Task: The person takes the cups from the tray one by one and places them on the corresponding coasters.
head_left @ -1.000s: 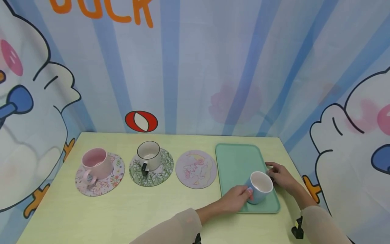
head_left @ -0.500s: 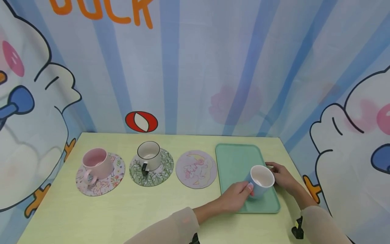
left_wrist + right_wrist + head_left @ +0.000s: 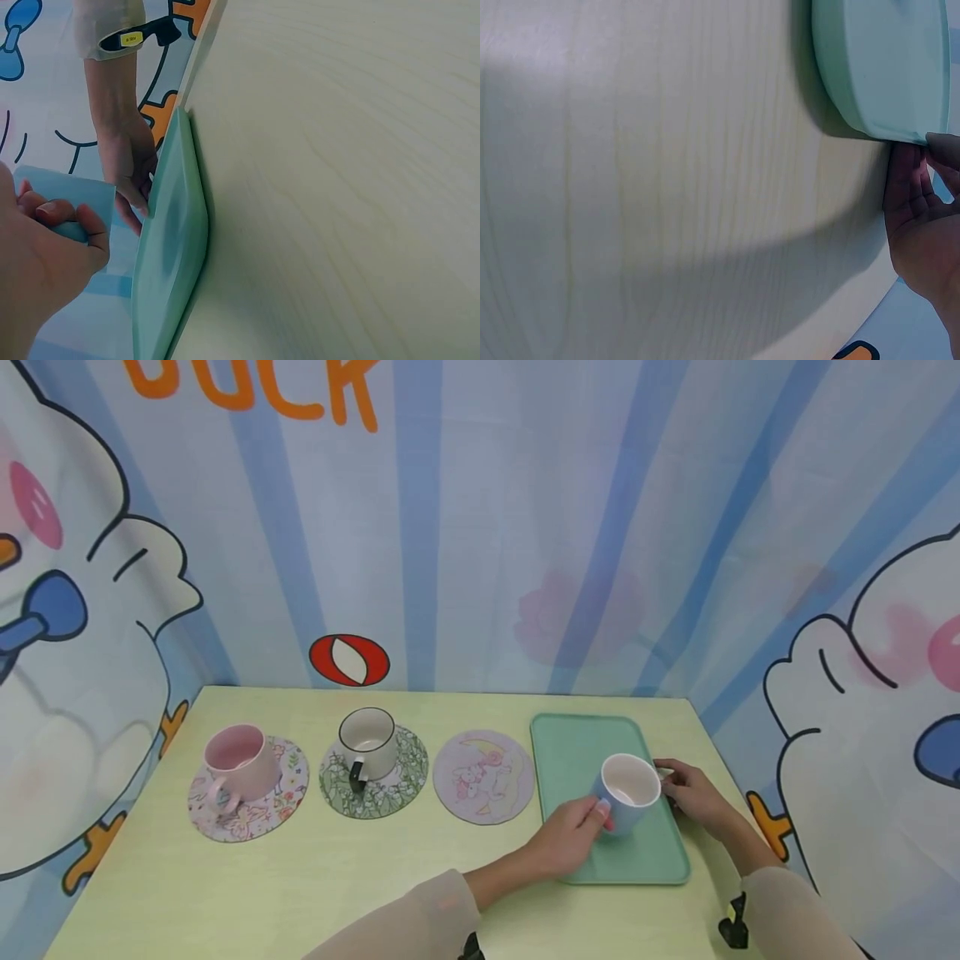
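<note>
My left hand grips a light blue mug with a white inside, its fingers curled round the handle in the left wrist view. The mug is upright above a mint green tray, clear of its surface. On the tray's right edge, my right hand pinches the rim between thumb and fingers; the right wrist view shows the thumb on the rim. Left of the tray lies a round lilac coaster with a cartoon print.
A white mug with a black handle stands on a green patterned coaster. Farther left, a pink mug sits on a floral coaster. Behind the pale yellow table hangs a blue striped cartoon backdrop.
My left hand has lifted the light blue mug off the tray and shifted it slightly left and farther from me. The right hand stays at the tray's edge.
</note>
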The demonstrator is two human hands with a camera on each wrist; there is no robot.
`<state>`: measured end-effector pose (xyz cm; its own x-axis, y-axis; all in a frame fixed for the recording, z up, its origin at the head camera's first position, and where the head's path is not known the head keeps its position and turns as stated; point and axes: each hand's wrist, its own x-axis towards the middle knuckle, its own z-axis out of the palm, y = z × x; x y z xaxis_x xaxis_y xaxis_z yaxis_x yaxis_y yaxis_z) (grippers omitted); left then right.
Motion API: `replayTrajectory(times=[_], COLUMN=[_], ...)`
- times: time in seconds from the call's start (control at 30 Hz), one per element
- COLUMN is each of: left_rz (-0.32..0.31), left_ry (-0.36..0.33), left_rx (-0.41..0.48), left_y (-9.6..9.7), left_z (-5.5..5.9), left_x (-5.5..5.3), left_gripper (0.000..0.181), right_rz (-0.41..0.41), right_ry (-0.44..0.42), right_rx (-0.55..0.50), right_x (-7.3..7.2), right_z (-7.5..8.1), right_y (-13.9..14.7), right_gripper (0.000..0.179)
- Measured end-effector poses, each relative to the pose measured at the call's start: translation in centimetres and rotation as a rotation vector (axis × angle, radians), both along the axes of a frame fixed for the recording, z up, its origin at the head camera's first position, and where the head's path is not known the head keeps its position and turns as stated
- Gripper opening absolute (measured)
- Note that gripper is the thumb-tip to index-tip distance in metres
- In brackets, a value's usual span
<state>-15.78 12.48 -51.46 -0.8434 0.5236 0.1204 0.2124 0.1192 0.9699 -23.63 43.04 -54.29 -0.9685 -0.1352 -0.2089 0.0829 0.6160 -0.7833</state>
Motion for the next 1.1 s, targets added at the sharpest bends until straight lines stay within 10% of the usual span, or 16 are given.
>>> replayTrajectory(times=[1.1], left_rz=[0.182], left_ry=[0.015], left_rx=[0.103], left_y=[-4.1], left_z=[1.9], left_x=[-2.1], left_gripper=[0.039], right_rz=[-0.014], right_ry=[-0.019], right_rx=[0.023], right_x=[0.0], right_z=[-0.1], right_y=[-0.1], right_gripper=[0.05])
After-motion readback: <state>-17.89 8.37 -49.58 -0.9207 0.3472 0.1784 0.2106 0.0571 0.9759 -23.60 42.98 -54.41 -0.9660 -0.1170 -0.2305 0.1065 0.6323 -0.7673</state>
